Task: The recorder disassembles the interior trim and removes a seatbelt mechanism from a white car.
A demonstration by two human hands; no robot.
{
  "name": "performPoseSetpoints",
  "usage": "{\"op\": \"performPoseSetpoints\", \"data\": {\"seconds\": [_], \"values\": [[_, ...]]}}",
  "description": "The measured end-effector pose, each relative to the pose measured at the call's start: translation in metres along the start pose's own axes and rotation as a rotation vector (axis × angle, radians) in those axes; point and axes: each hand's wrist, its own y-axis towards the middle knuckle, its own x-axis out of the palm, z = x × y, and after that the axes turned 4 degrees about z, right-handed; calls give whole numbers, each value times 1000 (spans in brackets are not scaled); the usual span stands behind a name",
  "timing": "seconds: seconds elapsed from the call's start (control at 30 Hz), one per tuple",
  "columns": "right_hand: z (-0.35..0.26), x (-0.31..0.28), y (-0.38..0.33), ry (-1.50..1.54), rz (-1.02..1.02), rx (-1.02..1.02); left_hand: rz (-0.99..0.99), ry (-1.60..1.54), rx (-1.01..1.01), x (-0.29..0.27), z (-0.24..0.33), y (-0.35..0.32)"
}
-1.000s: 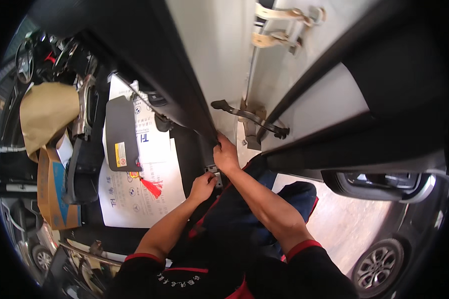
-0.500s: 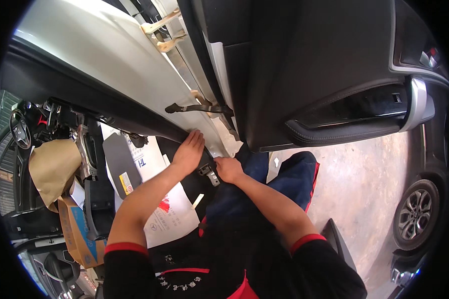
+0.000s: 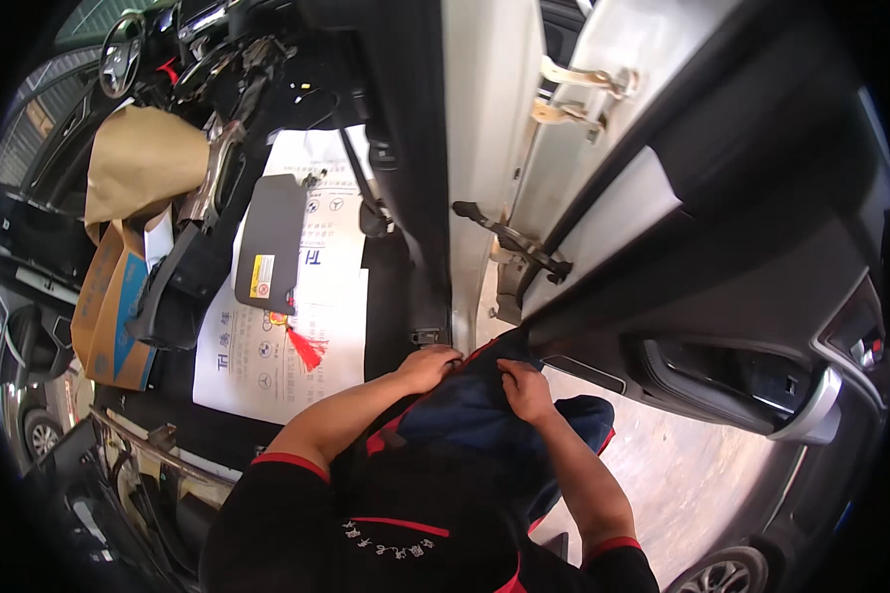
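My left hand (image 3: 430,369) is at the foot of the car's door pillar, by the sill and a small metal-and-black fitting (image 3: 427,337). Its fingers are curled together, and whatever lies under them is hidden. Over my blue-trousered thigh is my right hand (image 3: 527,391), its fingers bent inward; I cannot make out anything in them. The pale pillar (image 3: 487,109) rises ahead of both hands, edged by dark trim (image 3: 412,148). A black door check strap (image 3: 509,237) reaches from the pillar toward the open door (image 3: 702,267).
Inside the car, a grey sun visor (image 3: 270,237) and a red tassel (image 3: 308,348) lie on printed white paper (image 3: 331,287). A cardboard box (image 3: 109,326) and brown paper (image 3: 148,163) are farther left. Pale hinges (image 3: 574,74) join the door. A car wheel (image 3: 722,573) is at lower right.
My view has swung toward the car's interior. My left hand has slid off the trim down to the sill; my right hand has drawn away from the pillar's foot toward my thigh.
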Motion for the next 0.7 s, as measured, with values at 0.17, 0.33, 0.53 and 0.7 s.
{"op": "performPoseSetpoints", "data": {"seconds": [0.17, 0.33, 0.53, 0.7], "values": [[-8, 4, 3, -33, -42, 11, 644, -451, -443, -35, -102, -22], [-29, -4, -10, -74, -27, 8, 1583, -1074, -685, -136, -128, 66], [-52, 7, 18, -180, -154, 39, 1625, -1048, -615, -144, -62, 163], [-60, -5, 24, -153, -103, 33, 1503, -1583, -446, -138, -100, 146]]}}
